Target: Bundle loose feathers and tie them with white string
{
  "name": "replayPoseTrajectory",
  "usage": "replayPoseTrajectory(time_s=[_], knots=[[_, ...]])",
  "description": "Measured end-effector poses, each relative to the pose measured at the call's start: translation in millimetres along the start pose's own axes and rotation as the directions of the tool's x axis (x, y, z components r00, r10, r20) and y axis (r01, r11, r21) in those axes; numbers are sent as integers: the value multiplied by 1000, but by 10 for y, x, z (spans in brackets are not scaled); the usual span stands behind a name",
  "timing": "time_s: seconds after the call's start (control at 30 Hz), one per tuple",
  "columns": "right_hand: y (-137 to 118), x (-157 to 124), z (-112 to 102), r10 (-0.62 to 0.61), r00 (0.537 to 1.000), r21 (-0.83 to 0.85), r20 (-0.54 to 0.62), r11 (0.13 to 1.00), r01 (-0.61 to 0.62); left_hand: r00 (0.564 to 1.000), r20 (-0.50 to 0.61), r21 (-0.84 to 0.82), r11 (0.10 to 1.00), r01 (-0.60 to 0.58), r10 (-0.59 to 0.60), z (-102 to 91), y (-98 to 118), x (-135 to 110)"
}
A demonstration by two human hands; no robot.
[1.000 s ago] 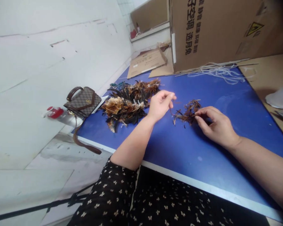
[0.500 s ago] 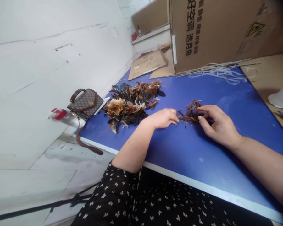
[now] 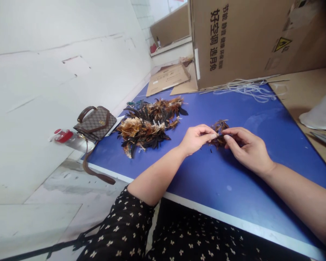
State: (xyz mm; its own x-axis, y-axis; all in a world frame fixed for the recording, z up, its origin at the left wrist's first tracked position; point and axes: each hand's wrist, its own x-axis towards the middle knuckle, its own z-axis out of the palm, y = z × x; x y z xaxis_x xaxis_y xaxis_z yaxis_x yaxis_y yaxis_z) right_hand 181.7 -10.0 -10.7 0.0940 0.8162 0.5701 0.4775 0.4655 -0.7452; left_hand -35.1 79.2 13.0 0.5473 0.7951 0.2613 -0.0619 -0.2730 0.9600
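A small pile of brown feathers (image 3: 220,125) lies on the blue tabletop, partly hidden by my fingers. My left hand (image 3: 197,139) pinches thumb to fingertips at the pile's left side, on what looks like a feather. From the right, my right hand (image 3: 250,148) also has its thumb and fingers closed on a dark feather, its tips nearly meeting those of the left. A larger heap of orange, cream and black feathers (image 3: 146,127) spreads to the left of my left hand.
A brown patterned handbag (image 3: 96,123) and a red-capped bottle (image 3: 73,139) sit by the wall on the left. Flat cardboard (image 3: 167,79) and a big carton (image 3: 239,40) stand at the back, with white strapping (image 3: 247,88) before them. A whitish object (image 3: 320,110) is at right.
My left hand has moved right, from the edge of the small pile to meet my right hand's fingertips. My right hand's thumb and fingers have drawn together. The view has shifted slightly.
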Motion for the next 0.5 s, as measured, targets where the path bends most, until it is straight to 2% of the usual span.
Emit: replayPoseTrajectory(time_s=[0.07,0.13,0.33,0.5], knots=[[-37,-8,5,35,999,66,7,997,-36,982,19,-127,974,188,-187,128,26,-48],[-58,-17,10,49,999,104,-4,993,-48,961,8,-182,945,272,-276,198,61,-82],[-73,-19,-1,-14,1000,64,-15,998,15,935,14,-194,916,350,-355,236,145,-101],[-65,-5,-31,-70,998,10,-3,997,70,933,23,-240,904,354,-360,265,164,-113]])
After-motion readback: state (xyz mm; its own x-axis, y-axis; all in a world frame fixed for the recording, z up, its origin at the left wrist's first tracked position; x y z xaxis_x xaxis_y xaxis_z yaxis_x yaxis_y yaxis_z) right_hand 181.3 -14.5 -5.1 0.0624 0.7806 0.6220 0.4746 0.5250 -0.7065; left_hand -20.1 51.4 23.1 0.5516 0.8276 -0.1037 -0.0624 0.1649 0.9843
